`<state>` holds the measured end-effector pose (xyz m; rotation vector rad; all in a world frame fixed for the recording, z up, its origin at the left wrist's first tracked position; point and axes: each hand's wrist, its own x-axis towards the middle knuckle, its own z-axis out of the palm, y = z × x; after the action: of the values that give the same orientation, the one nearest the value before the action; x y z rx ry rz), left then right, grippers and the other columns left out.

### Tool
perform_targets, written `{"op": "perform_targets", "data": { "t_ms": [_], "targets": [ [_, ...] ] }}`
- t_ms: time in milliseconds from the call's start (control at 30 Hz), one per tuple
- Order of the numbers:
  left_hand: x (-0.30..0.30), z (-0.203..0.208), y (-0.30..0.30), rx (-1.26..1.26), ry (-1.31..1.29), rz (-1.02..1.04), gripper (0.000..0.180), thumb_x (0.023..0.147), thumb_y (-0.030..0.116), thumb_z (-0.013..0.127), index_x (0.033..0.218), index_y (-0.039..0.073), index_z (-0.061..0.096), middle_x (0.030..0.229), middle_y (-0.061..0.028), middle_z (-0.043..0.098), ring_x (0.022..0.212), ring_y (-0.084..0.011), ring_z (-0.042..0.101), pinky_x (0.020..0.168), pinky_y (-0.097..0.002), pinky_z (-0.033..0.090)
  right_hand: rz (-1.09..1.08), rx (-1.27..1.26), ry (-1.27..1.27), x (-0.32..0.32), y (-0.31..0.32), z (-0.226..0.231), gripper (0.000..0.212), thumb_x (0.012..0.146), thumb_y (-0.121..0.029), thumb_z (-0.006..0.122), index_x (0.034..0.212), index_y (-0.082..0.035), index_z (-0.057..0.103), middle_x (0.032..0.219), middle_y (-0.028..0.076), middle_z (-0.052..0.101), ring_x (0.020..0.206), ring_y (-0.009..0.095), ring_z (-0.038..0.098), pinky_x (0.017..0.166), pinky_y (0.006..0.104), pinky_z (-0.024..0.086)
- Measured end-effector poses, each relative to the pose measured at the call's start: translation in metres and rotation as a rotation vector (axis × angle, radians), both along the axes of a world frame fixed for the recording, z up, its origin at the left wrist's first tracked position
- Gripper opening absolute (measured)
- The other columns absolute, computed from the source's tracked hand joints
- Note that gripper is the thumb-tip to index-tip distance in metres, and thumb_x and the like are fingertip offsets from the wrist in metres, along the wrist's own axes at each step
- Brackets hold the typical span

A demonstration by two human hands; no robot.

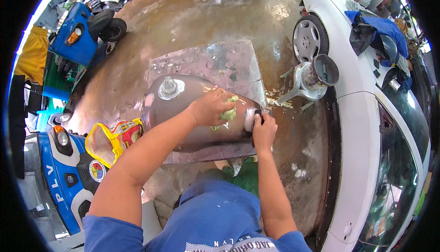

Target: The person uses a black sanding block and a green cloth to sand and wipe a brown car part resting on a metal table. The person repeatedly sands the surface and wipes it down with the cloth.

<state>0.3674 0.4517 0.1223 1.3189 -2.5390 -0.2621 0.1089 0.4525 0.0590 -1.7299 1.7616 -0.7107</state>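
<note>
A rounded, brownish-grey tank, like a motorcycle fuel tank, lies on a worn, paint-stained board in front of me. Near its left end a clear, ridged fitting stands up from a whitish ring. My left hand reaches over the middle of the tank, closed around a crumpled pale green cloth that touches the surface. At the right end, my right hand is closed on a small black piece, partly hidden by the fingers. Beside it shows a pale whitish patch.
Left of the board, a yellow-and-red bag gapes beside a blue-and-white vehicle. Another blue vehicle stands farther back. To the right are a metal stand with a round drum and a white car. The concrete floor looks wet and stained.
</note>
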Motion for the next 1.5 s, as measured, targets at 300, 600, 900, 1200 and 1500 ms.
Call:
{"op": "perform_targets", "data": {
  "t_ms": [300, 600, 900, 1200, 1500],
  "targets": [
    [0.001, 0.004, 0.0, 0.008, 0.01, -0.007, 0.056, 0.074, 0.03, 0.088, 0.123, 0.013, 0.067, 0.136, -0.0148, 0.061, 0.124, -0.0385, 0.058, 0.11, -0.053, 0.048, -0.018, 0.003, 0.071, 0.008, 0.0, 0.004, 0.035, 0.102, -0.03, 0.067, 0.126, -0.006, 0.074, 0.126, 0.019, 0.069, 0.116, 0.042, 0.061, 0.104, 0.0501, 0.048],
    [0.0, 0.006, 0.0, 0.048, 0.039, 0.003, 0.061, 0.072, 0.023, 0.087, 0.128, 0.011, 0.066, 0.14, -0.0162, 0.06, 0.131, -0.0401, 0.055, 0.115, -0.0535, 0.047, -0.022, 0.048, 0.057, 0.0, 0.001, -0.006, 0.034, 0.102, -0.03, 0.066, 0.126, -0.007, 0.074, 0.125, 0.021, 0.068, 0.117, 0.043, 0.06, 0.103, 0.0509, 0.049],
    [-0.003, 0.009, -0.002, 0.003, -0.012, -0.015, 0.064, 0.074, 0.023, 0.086, 0.133, 0.011, 0.066, 0.147, -0.0159, 0.058, 0.137, -0.0407, 0.054, 0.115, -0.0551, 0.047, 0.048, -0.131, -0.023, 0.004, 0.006, 0.0, 0.032, 0.099, -0.027, 0.071, 0.123, -0.005, 0.075, 0.13, 0.019, 0.066, 0.116, 0.042, 0.06, 0.101, 0.0508, 0.048],
    [-0.012, 0.01, 0.0, 0.067, -0.021, 0.044, 0.057, 0.074, 0.026, 0.087, 0.126, 0.013, 0.066, 0.143, -0.0135, 0.06, 0.135, -0.0418, 0.054, 0.115, -0.0607, 0.046, 0.124, -0.193, -0.111, 0.008, 0.001, 0.002, 0.032, 0.098, -0.027, 0.073, 0.123, -0.007, 0.076, 0.132, 0.02, 0.064, 0.118, 0.042, 0.058, 0.103, 0.0509, 0.048],
    [-0.048, -0.002, -0.009, 0.077, -0.038, 0.032, 0.058, 0.075, 0.029, 0.088, 0.126, 0.013, 0.066, 0.135, -0.0121, 0.06, 0.129, -0.0398, 0.055, 0.115, -0.0653, 0.045, 0.182, -0.192, -0.134, -0.012, 0.04, -0.005, 0.033, 0.094, -0.023, 0.077, 0.123, -0.006, 0.076, 0.132, 0.02, 0.064, 0.119, 0.043, 0.058, 0.105, 0.0521, 0.046]
  ]
}}
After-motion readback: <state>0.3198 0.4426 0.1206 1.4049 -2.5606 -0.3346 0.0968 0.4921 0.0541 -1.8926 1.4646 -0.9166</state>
